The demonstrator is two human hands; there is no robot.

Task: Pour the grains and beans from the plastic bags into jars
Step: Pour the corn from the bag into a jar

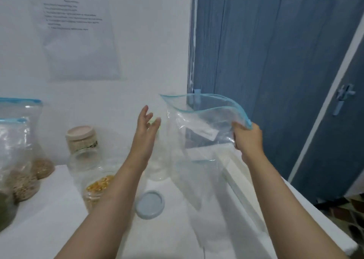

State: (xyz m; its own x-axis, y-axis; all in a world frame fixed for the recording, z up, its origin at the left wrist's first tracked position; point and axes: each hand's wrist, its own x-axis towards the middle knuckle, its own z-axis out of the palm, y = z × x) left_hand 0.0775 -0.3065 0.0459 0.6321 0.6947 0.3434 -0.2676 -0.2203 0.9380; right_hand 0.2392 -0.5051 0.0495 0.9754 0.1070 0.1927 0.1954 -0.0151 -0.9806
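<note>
We see the large clear plastic zip bag with a blue seal strip [199, 132] held up over the white table [49, 229], its right top corner pinched by the right hand [246, 138], fingers curled round the edge just below the seal. The bag hangs left and down from that grip, mouth gaping open at the top, a white label patch on its side; it looks empty (nothing visible inside, though blur makes that hard to confirm). The left hand [145, 132] is raised just left of the bag, fingers spread and fairly straight, holding nothing; we cannot tell whether the fingertips touch the bag.

Behind the left hand stands a tall clear glass jar [157, 160], open-topped, contents unclear. At far left, two clear plastic bags with blue seals holding brown grains [21, 160] stand upright against the wall. Near them sit a glass jar with a beige lid [82, 138] and a small open jar of yellow split grains [98, 187], partly hidden by the left forearm. A round pale blue lid [150, 204] lies flat on the table between the forearms.
</note>
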